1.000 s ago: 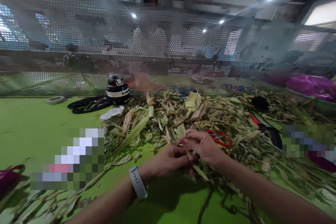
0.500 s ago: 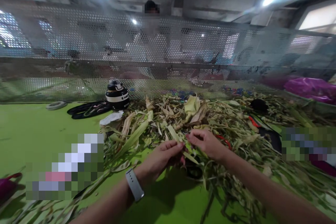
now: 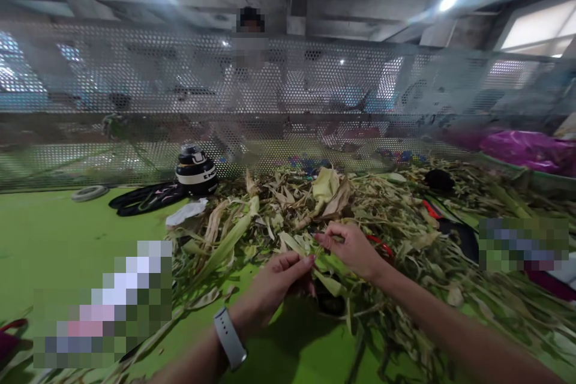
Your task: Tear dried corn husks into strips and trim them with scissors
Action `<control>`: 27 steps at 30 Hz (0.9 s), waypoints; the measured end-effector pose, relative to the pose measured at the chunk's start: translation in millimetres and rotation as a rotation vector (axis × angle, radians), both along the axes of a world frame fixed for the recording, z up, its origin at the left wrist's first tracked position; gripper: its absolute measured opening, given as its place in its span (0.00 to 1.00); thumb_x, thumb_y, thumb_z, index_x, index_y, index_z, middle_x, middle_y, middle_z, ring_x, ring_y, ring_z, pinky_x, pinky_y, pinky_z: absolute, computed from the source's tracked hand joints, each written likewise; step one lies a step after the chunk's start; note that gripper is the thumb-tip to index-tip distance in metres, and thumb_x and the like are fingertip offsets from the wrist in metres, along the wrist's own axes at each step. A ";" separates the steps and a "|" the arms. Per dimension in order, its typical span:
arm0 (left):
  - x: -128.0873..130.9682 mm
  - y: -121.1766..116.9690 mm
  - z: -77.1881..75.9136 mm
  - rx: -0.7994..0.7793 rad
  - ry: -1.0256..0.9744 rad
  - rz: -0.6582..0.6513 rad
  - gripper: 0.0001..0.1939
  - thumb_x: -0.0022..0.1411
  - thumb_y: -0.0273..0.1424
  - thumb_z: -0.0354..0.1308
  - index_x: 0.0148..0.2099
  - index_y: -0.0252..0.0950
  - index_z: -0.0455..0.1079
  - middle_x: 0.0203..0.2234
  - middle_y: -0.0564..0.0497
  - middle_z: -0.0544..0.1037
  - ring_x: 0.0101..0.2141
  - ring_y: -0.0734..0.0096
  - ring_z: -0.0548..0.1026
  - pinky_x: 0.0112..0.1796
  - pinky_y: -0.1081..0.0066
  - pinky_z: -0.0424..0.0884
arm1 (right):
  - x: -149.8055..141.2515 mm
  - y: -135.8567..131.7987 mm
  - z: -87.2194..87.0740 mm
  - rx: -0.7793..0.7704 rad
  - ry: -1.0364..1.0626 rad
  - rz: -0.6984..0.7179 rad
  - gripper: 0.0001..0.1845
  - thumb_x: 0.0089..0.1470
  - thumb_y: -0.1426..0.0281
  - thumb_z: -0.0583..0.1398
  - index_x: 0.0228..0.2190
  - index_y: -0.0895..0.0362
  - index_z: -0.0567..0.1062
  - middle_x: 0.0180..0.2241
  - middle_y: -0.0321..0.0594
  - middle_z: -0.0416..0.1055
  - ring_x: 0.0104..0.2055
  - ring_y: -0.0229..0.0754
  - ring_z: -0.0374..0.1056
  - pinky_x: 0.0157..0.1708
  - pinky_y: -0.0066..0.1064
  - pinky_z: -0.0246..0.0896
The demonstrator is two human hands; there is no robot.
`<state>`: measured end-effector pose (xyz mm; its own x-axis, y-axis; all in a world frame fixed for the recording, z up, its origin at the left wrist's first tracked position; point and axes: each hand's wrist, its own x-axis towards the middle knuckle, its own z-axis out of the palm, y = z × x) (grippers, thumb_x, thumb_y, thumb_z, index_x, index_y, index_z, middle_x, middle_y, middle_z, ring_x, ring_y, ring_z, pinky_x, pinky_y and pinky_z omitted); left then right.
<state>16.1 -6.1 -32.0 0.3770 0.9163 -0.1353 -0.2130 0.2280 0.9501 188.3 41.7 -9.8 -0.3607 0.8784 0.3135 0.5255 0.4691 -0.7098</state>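
In the middle of the head view, my left hand is closed, thumb pressed to the fingers on a pale green leaf strip that looks like corn husk. A white-strapped band circles that wrist. Just right of it and slightly farther off, my right hand is closed too, its thumb and fingertips pinched together. What those fingertips grip is too small to make out. A small gap separates the two hands. Around them spreads a heap of dry husks and stalks, with a large pale husk on top.
A green tabletop lies under everything. Left of the heap are a black round container, a black coiled item and white tissue. A purple bag is at right. Behind a perforated metal screen stands a person.
My hands have drawn slightly apart, the left one moving a little lower. The pale strip at my left fingers has shifted. The whole view has tilted slightly.
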 end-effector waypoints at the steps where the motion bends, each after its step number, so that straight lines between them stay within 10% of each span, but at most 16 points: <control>1: 1.3 -1.1 0.4 -0.036 -0.051 -0.003 0.14 0.55 0.39 0.57 0.27 0.32 0.70 0.18 0.52 0.74 0.19 0.80 0.65 0.22 0.79 0.56 | 0.4 0.8 -0.4 -0.018 0.002 0.005 0.21 0.52 0.56 0.54 0.18 0.59 0.67 0.18 0.31 0.60 0.24 0.34 0.56 0.26 0.25 0.51; 5: 6.9 -3.7 0.5 -0.135 -0.202 -0.017 0.12 0.53 0.37 0.59 0.32 0.32 0.71 0.24 0.49 0.77 0.23 0.77 0.70 0.27 0.78 0.63 | 3.4 3.1 -1.4 0.009 0.034 -0.042 0.16 0.54 0.61 0.53 0.23 0.59 0.69 0.23 0.35 0.66 0.28 0.37 0.61 0.30 0.27 0.55; 11: 8.9 -1.3 -1.4 -0.146 -0.265 0.187 0.11 0.50 0.35 0.62 0.34 0.33 0.71 0.28 0.49 0.77 0.29 0.72 0.73 0.34 0.74 0.67 | -0.3 -18.4 11.5 0.501 0.067 -0.185 0.07 0.55 0.68 0.53 0.27 0.57 0.68 0.30 0.42 0.66 0.37 0.42 0.61 0.40 0.33 0.55; 18: 10.6 -3.7 -0.6 -0.135 -0.239 0.361 0.11 0.52 0.36 0.59 0.37 0.36 0.74 0.36 0.47 0.78 0.38 0.63 0.73 0.42 0.68 0.66 | -21.0 -40.4 -12.9 0.151 -0.306 0.054 0.13 0.51 0.61 0.55 0.24 0.57 0.68 0.26 0.38 0.67 0.29 0.38 0.61 0.28 0.27 0.53; 27: 5.5 4.5 -5.4 -0.061 -0.169 0.371 0.09 0.50 0.33 0.62 0.33 0.33 0.73 0.28 0.48 0.79 0.34 0.68 0.75 0.39 0.72 0.66 | -24.4 -28.5 -22.4 -0.125 -0.148 0.236 0.12 0.50 0.71 0.54 0.18 0.57 0.59 0.20 0.31 0.56 0.23 0.32 0.52 0.23 0.23 0.46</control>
<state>21.7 -1.7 -37.4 0.0439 0.9864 -0.1583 -0.4437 0.1612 0.8816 163.9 13.2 -32.2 -0.5934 0.7932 0.1369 0.5142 0.5044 -0.6937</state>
